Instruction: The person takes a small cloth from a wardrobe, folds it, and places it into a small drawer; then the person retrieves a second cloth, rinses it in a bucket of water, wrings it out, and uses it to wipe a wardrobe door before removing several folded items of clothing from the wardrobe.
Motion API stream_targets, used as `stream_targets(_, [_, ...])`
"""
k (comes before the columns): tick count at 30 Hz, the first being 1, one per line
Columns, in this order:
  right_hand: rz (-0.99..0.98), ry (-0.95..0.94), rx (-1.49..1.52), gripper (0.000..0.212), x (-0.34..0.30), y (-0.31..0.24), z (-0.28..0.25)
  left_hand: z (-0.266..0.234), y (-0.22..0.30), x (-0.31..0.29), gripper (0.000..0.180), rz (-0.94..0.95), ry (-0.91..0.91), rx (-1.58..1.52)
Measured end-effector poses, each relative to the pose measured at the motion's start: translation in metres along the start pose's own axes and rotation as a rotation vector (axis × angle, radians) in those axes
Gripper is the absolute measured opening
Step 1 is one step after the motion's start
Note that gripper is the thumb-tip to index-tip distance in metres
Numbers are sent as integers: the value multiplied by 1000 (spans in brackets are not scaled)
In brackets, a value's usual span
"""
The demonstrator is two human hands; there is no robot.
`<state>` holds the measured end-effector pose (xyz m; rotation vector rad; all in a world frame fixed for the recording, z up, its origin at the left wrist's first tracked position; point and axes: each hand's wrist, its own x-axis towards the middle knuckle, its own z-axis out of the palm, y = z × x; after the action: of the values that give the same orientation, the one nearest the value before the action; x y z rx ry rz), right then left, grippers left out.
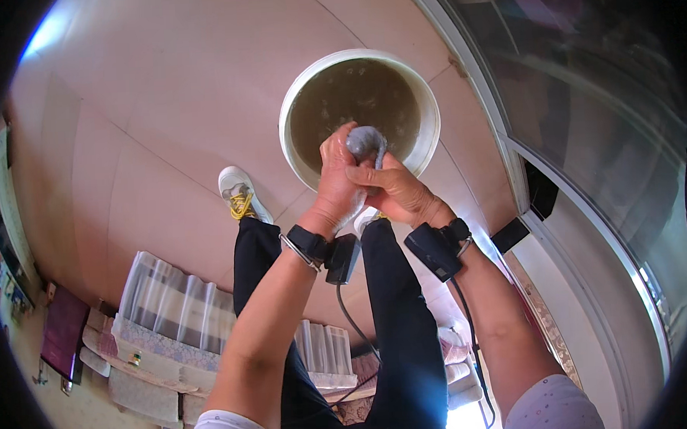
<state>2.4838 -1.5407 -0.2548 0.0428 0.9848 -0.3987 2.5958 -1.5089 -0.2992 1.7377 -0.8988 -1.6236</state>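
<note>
A wet grey cloth (366,141) is bunched up between my two hands, over the near side of a round white bucket (287,129). My left hand (337,176) is closed around it from the left. From the right, my right hand (401,190) grips the same bundle, its thumb crossing against the left hand. Most of the cloth is hidden inside my fingers; a rounded lump shows on top. Murky brown water (346,95) with pale foam spots fills much of the bucket. Both hands look wet.
Pinkish floor tiles (169,92) surround the bucket. A glass sliding door (584,112) with a metal frame runs along the right. My shoe (241,196) with yellow laces stands left of the bucket. A covered sofa (171,314) lies at lower left. Black devices with cables are strapped to my wrists.
</note>
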Motion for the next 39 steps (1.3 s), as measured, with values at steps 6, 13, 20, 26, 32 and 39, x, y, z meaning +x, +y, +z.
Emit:
stream_targets(6, [208,-81,-101,36,-12,-12,-28,-34,32,-2,72,341,-272,656])
stream_targets(13, [357,-146,-237,17,-26,-28,-21,-47,49,-14,79,808,-470,961])
stream_targets(20, [376,-99,-495,13,-29,-37,-1,-30,58,16,55,1000,-437,725])
stream_targets(26, [318,98,-810,12,-13,-27,-2,-32,51,21,41,554,-658,936])
stream_targets(32, [-10,98,-1443,17,3,-12,-12,-26,44,16,26,354,-628,1058])
stream_targets(39, [-176,154,-1905,18,6,-16,4,-27,39,-1,27,14,-439,911])
